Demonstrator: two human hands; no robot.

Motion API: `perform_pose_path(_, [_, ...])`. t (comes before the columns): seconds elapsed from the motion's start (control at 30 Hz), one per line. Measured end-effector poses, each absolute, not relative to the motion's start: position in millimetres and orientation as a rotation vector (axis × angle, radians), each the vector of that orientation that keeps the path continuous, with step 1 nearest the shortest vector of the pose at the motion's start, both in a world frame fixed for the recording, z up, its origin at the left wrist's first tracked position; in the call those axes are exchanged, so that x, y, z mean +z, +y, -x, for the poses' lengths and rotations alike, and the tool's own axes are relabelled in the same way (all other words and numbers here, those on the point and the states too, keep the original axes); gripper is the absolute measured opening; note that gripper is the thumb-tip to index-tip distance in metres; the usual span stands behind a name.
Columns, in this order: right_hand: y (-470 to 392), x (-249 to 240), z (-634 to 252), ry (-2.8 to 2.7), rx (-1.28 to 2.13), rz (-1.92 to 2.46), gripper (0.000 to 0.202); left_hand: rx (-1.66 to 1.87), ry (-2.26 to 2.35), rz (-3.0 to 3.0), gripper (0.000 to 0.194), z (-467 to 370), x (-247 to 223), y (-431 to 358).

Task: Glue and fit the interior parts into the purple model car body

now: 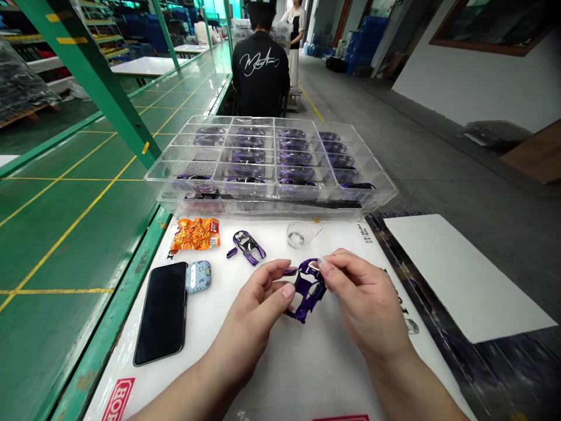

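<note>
Between my two hands is a purple toy car body shell, lifted over the white work surface with its window openings showing. My left hand grips its left edge between thumb and fingers. At its upper right edge, my right hand pinches with thumb and forefinger; whether a small part sits in that pinch is hidden. A second purple car shell lies on the surface beyond my left hand, beside a small purple piece. Farther right stands a small clear round dish with tiny dark bits inside.
A clear compartment tray of purple car shells spans the back. On the left lie an orange snack packet, a black phone and a blue patterned case. A white board is at right. A person in black sits ahead.
</note>
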State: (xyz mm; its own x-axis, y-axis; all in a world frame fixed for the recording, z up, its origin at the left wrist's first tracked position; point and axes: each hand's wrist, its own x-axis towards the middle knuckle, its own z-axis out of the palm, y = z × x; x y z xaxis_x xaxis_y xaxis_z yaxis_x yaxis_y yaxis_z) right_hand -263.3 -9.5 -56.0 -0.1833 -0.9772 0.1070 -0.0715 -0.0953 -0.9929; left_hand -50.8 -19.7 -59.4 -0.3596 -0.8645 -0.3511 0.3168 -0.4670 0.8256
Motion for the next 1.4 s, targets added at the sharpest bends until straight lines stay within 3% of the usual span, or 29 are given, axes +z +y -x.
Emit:
perform_pose_path(0.43, [-7.8,-44.7,257.7,1.330,-1.364,1.364,0.020,-1.646,-1.177,-1.024,0.021,48.4,-55.7,-19.2])
perform_pose_path(1.4, [7.0,-46.8,236.5,1.441,-1.364,1.554,0.006,-0.929,-1.397,-1.313,0.007,46.3,-50.8,-13.7])
